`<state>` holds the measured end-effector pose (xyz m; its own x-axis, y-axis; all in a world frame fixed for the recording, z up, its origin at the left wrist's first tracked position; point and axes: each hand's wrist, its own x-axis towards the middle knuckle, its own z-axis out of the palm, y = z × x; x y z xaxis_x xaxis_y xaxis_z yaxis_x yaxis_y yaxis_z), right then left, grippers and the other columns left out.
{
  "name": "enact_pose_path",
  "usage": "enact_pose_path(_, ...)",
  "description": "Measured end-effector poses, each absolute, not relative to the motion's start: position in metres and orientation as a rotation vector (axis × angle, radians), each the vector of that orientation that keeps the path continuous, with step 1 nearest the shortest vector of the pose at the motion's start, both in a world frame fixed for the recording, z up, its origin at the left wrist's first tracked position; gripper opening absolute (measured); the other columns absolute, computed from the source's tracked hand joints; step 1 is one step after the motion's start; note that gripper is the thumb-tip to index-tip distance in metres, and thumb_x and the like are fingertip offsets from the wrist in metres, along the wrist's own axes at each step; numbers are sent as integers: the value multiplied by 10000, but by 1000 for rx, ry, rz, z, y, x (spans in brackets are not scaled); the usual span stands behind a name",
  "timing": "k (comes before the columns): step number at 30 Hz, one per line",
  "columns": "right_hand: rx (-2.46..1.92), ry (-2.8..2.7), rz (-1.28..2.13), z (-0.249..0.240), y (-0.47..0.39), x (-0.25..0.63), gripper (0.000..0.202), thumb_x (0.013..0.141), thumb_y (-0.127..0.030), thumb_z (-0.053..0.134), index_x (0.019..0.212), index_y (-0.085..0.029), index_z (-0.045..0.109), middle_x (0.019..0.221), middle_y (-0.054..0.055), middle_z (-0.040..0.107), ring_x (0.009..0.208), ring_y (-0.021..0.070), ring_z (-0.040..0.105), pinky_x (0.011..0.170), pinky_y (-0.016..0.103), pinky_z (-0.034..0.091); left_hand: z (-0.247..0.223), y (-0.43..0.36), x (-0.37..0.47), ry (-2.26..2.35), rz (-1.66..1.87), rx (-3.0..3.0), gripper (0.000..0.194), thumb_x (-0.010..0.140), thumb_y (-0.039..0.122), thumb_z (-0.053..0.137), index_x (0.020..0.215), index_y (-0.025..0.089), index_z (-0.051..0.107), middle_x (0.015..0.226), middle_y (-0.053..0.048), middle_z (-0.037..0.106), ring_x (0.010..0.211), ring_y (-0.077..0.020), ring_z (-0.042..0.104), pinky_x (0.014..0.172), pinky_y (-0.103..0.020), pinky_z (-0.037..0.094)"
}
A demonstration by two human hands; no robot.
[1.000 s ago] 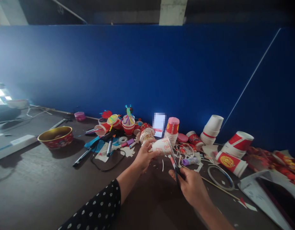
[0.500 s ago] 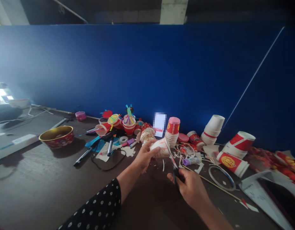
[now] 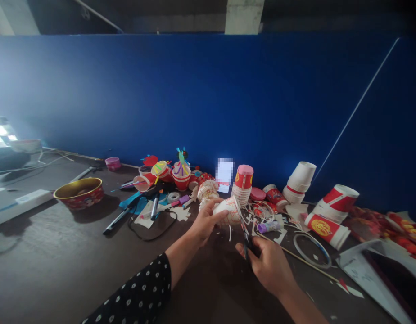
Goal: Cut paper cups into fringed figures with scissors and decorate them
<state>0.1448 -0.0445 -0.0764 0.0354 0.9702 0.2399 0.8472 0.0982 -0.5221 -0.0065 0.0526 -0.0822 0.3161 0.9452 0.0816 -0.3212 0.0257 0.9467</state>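
A white paper cup with a red pattern (image 3: 228, 209) is gripped by my left hand (image 3: 205, 221), its fingers wrapped round one end. My right hand (image 3: 266, 259) is closed on the black handles of a pair of scissors (image 3: 246, 238). The blades point up and away from me and meet the cup's right edge. Just behind the cup stands a stack of paper cups with a pink top (image 3: 244, 180). Thin white paper scraps lie on the table beneath and beside the hands.
A gold-rimmed bowl (image 3: 80, 192) stands at the left. Markers, tape and decorated cups lie left of centre. To the right are a purple glue stick (image 3: 269, 226), a tape ring (image 3: 312, 250), a thin stick, white cup stacks (image 3: 300, 180) and a tray.
The cup in my left hand has turned and tilted, showing more of its side. The scissor blades look wider apart at its edge. Both hands have hardly moved.
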Motion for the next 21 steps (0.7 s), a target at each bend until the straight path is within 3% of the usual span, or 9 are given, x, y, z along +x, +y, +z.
enact_pose_path(21, -1703, -1848, 346, -72, -44, 143, 346, 800, -419, 456, 554, -182, 504, 480, -11, 550, 451, 116, 450, 460, 216, 276, -83, 55, -7, 623, 1174, 1101, 420, 621, 290, 678, 997, 196, 516, 823, -2, 587, 579, -76, 523, 465, -170, 332)
